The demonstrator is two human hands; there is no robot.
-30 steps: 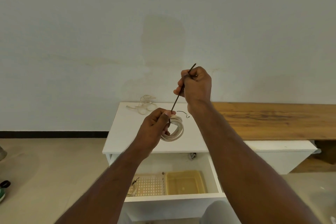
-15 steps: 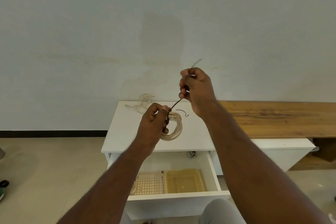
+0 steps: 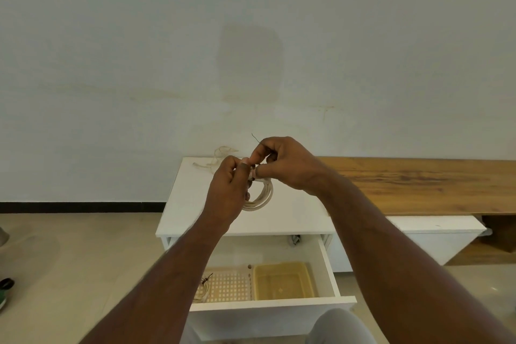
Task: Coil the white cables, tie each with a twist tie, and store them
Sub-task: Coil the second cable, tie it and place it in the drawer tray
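Currently both hands meet above the white cabinet (image 3: 195, 218): left hand (image 3: 227, 193) grips the coil (image 3: 261, 200) with curled fingers, right hand (image 3: 282, 165) pinches the twist tie (image 3: 254, 137) at the coil's top, its thin end sticking up. Loose cable (image 3: 217, 158) lies at the cabinet's back edge. Below, the open drawer (image 3: 329, 268) holds a perforated tray (image 3: 229, 286) with a tied coil (image 3: 203, 288), beside a yellow bin (image 3: 283, 279).

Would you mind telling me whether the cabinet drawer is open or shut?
Open: the drawer is pulled out below the cabinet top, showing a yellow tray inside.
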